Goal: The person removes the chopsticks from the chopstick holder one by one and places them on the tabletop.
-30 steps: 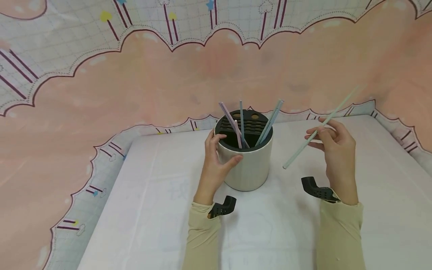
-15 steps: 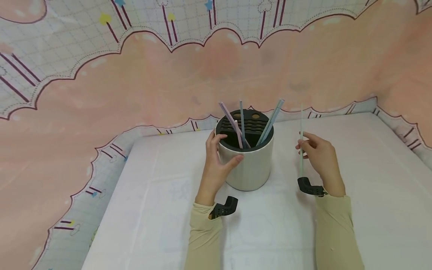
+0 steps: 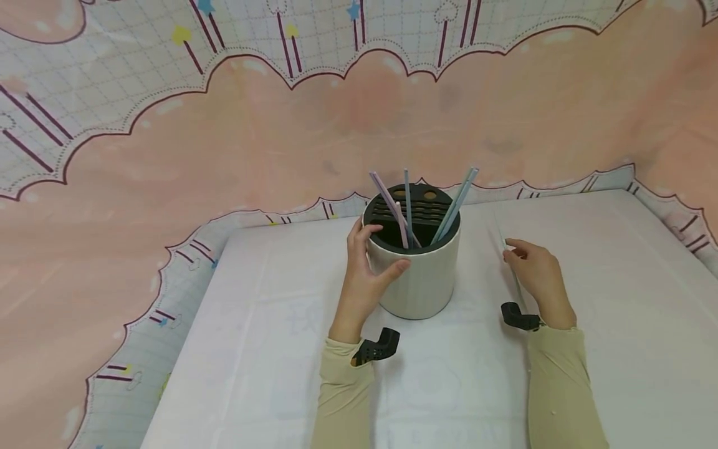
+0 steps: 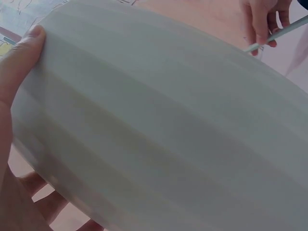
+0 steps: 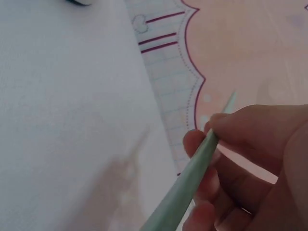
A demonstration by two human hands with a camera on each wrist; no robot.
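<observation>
A round off-white utensil holder (image 3: 421,284) with a black slotted top stands upright on the table. My left hand (image 3: 361,277) grips its left side, fingers over the rim and thumb along the front wall. In its front opening lean a lilac straw (image 3: 384,191), a shorter pink straw (image 3: 401,224) and several blue straws (image 3: 455,206). To the right, apart from the holder, my right hand (image 3: 537,274) pinches a pale green straw (image 5: 180,197) between thumb and fingers. In the head view this straw slants, with its lower end behind the wrist camera.
A white cloth covers the table (image 3: 269,349). Behind it hangs a peach patterned backdrop (image 3: 314,137) with scalloped edging. Black camera mounts sit on both wrists, the left mount (image 3: 381,346) near the holder's base.
My right hand has moved left and slightly down with the green straw, whose upper end has swung from leaning right to leaning left. The left hand has stayed on the holder.
</observation>
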